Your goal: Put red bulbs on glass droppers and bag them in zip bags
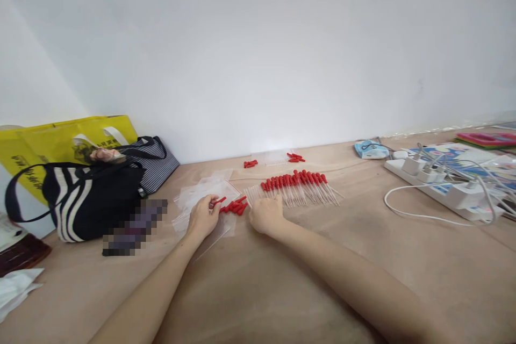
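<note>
My left hand (203, 217) pinches a small red rubber dropper bulb (220, 200) between thumb and fingers. Just right of it lies a loose pile of the same red bulbs (234, 207), partly on clear plastic bags (187, 196). My right hand (266, 214) is curled at the near side of several clear thin tubes (253, 192); its fingertips are mostly hidden, so what they hold cannot be made out. Beyond and right of that hand, a row of droppers with red bulbs (296, 180) lies side by side. One thin tube (215, 242) rests nearer me.
Two small groups of red bulbs (250, 164) and a clear bag (274, 158) lie by the wall. On the left stand a black bag (100, 201), a striped bag (155, 164) and a yellow bag (36, 142). A power strip (447, 191) with cables and a blue mask (371, 149) lie right.
</note>
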The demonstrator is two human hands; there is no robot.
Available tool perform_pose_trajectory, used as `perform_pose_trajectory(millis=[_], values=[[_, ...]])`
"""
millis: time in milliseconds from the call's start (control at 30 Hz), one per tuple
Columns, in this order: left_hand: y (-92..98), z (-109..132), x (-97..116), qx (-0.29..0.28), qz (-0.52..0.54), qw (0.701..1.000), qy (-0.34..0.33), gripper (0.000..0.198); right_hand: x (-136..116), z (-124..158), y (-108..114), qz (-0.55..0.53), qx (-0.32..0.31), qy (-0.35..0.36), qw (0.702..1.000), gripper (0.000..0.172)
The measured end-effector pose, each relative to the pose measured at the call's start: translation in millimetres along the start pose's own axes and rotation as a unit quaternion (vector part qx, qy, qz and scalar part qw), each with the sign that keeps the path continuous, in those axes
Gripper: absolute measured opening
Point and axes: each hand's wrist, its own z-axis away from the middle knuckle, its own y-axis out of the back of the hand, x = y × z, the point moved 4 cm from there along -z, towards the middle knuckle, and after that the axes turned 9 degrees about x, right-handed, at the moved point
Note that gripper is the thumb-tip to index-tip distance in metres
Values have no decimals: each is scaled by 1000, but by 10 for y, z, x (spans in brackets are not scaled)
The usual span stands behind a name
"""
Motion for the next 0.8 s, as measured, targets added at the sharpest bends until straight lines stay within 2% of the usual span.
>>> perform_pose_trajectory(millis=[100, 167, 233, 300, 433, 533, 667, 800], values=[[17, 8, 36, 20, 14, 1000, -14, 25, 222, 108, 100, 6, 40, -16, 999, 31], [42, 35, 118, 36, 32, 998, -48, 24, 419, 199, 148, 9, 69, -14, 998, 32], [73, 97, 256, 54, 62, 991, -101, 22, 623, 298, 167, 2, 89, 17, 996, 29], [89, 198, 436, 54, 104, 981, -158, 20, 806, 402, 159, -17, 95, 85, 992, 24], [31, 465, 802, -44, 176, 952, -245, 16, 1134, 559, 138, -48, 87, 169, 981, 19], [-20, 608, 953, -113, 190, 942, -252, 17, 1294, 589, 157, -79, 74, 189, 976, 19], [-41, 657, 993, -140, 183, 945, -231, 18, 1352, 561, 192, -130, 54, 189, 972, 18], [-79, 634, 979, -142, 181, 948, -220, 18, 1264, 528, 184, -185, 74, 173, 964, 21]])
